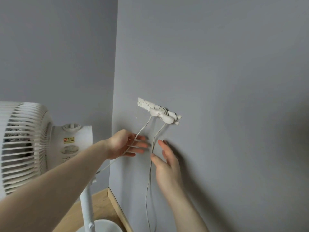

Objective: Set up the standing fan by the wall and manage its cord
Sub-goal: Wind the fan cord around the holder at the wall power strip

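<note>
A white standing fan [25,144] stands at the left, its pole [87,203] running down to a round base [102,226]. A white cord [151,181] is wound around a taped white hook [160,114] on the grey wall. One strand runs from the hook down-left across my left hand [127,144] towards the fan. Other strands hang straight down the wall. My left hand's fingers are spread, with the strand lying over them. My right hand [165,163] is open beside the hanging strands, its thumb touching them.
A grey wall corner [114,97] runs vertically between the fan and the hook. A wooden skirting board [117,208] and wooden floor [100,208] lie below.
</note>
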A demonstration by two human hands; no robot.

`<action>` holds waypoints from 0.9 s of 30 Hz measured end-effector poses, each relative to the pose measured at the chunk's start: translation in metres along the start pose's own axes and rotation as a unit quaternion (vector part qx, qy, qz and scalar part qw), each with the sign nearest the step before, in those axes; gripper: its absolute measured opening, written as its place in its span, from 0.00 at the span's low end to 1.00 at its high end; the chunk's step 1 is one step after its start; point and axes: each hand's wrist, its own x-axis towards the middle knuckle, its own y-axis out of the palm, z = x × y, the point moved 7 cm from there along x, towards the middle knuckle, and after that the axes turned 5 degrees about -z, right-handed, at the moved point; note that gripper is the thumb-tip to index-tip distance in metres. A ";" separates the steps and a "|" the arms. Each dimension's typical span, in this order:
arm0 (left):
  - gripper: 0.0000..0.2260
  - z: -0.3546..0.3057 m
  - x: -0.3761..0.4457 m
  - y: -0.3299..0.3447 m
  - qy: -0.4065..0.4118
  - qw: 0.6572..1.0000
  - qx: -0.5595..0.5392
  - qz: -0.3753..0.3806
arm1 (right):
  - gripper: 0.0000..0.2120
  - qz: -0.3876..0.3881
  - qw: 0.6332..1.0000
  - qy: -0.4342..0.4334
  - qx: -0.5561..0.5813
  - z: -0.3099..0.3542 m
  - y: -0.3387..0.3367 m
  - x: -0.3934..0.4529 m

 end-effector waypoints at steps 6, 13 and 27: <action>0.22 -0.011 -0.007 -0.002 0.037 0.996 0.004 -0.076 | 0.32 -0.008 1.000 0.025 -0.009 -0.001 -0.002 -0.006; 0.22 -0.003 -0.010 -0.010 0.038 0.995 0.025 -0.089 | 0.36 0.012 0.999 0.024 0.017 0.011 0.025 0.002; 0.23 -0.009 0.007 0.007 0.055 0.997 -0.033 -0.047 | 0.37 0.061 0.998 -0.002 -0.009 0.022 0.051 0.023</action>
